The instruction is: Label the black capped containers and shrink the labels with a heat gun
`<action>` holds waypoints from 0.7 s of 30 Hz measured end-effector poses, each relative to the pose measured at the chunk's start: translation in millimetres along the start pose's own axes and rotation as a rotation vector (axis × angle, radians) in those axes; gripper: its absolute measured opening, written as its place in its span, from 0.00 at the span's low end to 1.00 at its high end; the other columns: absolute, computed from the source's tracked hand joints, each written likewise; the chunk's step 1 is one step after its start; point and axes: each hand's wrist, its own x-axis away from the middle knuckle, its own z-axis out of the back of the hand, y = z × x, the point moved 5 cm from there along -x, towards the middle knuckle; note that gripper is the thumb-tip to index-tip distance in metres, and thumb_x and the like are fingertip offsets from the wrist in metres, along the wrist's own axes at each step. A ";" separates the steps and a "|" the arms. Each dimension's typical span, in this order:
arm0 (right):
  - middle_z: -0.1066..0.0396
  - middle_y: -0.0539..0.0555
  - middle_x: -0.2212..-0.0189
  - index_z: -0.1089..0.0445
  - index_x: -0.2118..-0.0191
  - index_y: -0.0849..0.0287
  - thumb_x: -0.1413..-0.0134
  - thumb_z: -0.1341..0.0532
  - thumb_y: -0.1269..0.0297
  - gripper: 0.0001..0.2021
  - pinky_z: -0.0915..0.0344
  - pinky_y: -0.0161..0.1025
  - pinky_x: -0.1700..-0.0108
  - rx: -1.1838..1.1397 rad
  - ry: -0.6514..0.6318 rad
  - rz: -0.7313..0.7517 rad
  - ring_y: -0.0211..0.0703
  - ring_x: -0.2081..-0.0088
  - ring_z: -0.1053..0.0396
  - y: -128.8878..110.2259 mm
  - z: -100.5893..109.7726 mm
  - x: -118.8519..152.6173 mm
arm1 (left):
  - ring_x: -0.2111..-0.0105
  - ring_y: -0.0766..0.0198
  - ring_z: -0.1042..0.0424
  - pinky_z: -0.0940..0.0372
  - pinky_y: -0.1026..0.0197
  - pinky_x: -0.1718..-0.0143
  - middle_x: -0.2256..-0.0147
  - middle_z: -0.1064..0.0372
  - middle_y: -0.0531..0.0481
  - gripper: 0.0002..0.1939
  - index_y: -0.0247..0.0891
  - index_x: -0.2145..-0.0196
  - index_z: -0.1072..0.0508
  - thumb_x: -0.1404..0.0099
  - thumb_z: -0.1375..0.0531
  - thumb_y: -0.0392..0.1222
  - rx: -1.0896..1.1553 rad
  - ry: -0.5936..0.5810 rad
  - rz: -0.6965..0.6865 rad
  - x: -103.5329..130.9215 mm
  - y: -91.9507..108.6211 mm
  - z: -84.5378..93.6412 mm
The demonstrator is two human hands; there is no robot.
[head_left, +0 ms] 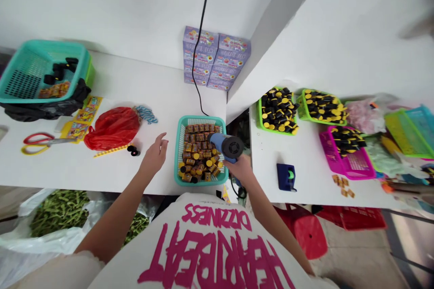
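small jars point(200, 144) lie in a teal basket point(176, 156) on the table point(159, 95), in rows at the far end, jumbled nearer the body. above them, the right hand point(241, 168) wraps its fingers around the grip of a blue heat gun point(228, 145); steady sweeps, nozzle clear of the jars, would likely spread heat evenly. the left hand point(156, 154), empty, fingers loosely parted, hovers beside the basket. purple boxes point(217, 56) stand behind.

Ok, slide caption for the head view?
Right hand holding a blue heat gun over a teal basket of small containers, left hand open beside it.
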 end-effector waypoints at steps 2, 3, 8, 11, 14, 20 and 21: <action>0.35 0.49 0.88 0.33 0.77 0.60 0.56 0.39 0.58 0.10 0.41 0.34 0.80 -0.014 0.013 -0.033 0.38 0.85 0.37 11.2 10.9 8.5 | 0.55 0.56 0.28 0.37 0.53 0.52 0.52 0.29 0.42 0.25 0.38 0.39 0.45 0.29 0.59 0.47 -0.054 -0.055 -0.039 -17.0 4.4 -16.3; 0.34 0.49 0.87 0.33 0.77 0.60 0.56 0.39 0.57 0.11 0.41 0.34 0.80 -0.017 0.035 -0.056 0.38 0.85 0.37 17.4 16.7 12.9 | 0.53 0.56 0.29 0.37 0.53 0.50 0.51 0.30 0.41 0.24 0.37 0.39 0.43 0.29 0.59 0.45 -0.076 -0.085 -0.055 -27.1 7.2 -27.4; 0.33 0.53 0.87 0.34 0.82 0.60 0.55 0.38 0.51 0.17 0.39 0.35 0.79 -0.051 0.277 -0.140 0.41 0.83 0.34 45.9 44.6 30.2 | 0.49 0.54 0.31 0.38 0.53 0.48 0.48 0.31 0.39 0.22 0.33 0.45 0.34 0.31 0.56 0.38 -0.135 -0.253 -0.171 -82.1 38.9 -106.2; 0.32 0.54 0.86 0.32 0.80 0.59 0.56 0.38 0.50 0.17 0.38 0.36 0.79 -0.171 0.378 -0.150 0.43 0.81 0.33 56.1 54.9 35.5 | 0.43 0.53 0.38 0.44 0.50 0.43 0.42 0.38 0.36 0.23 0.30 0.41 0.38 0.31 0.54 0.39 -0.168 -0.313 -0.271 -97.0 67.5 -151.1; 0.31 0.54 0.85 0.32 0.79 0.59 0.56 0.37 0.50 0.16 0.38 0.36 0.80 -0.205 0.415 -0.134 0.43 0.81 0.33 58.4 61.0 38.8 | 0.39 0.48 0.47 0.50 0.44 0.40 0.40 0.43 0.32 0.25 0.27 0.39 0.41 0.31 0.54 0.40 -0.216 -0.317 -0.331 -77.6 86.4 -176.6; 0.34 0.50 0.86 0.34 0.76 0.59 0.55 0.37 0.52 0.15 0.39 0.36 0.81 -0.281 0.304 -0.093 0.40 0.84 0.37 47.0 55.7 37.3 | 0.45 0.41 0.39 0.47 0.34 0.47 0.44 0.37 0.32 0.22 0.34 0.45 0.33 0.30 0.56 0.44 -0.298 -0.358 -0.449 33.4 90.3 -183.0; 0.35 0.50 0.86 0.34 0.75 0.59 0.56 0.37 0.53 0.14 0.40 0.35 0.81 -0.310 0.236 -0.090 0.39 0.84 0.37 42.7 50.3 34.7 | 0.45 0.41 0.39 0.48 0.33 0.47 0.44 0.37 0.33 0.22 0.35 0.45 0.33 0.29 0.56 0.44 -0.301 -0.370 -0.477 48.3 89.4 -179.7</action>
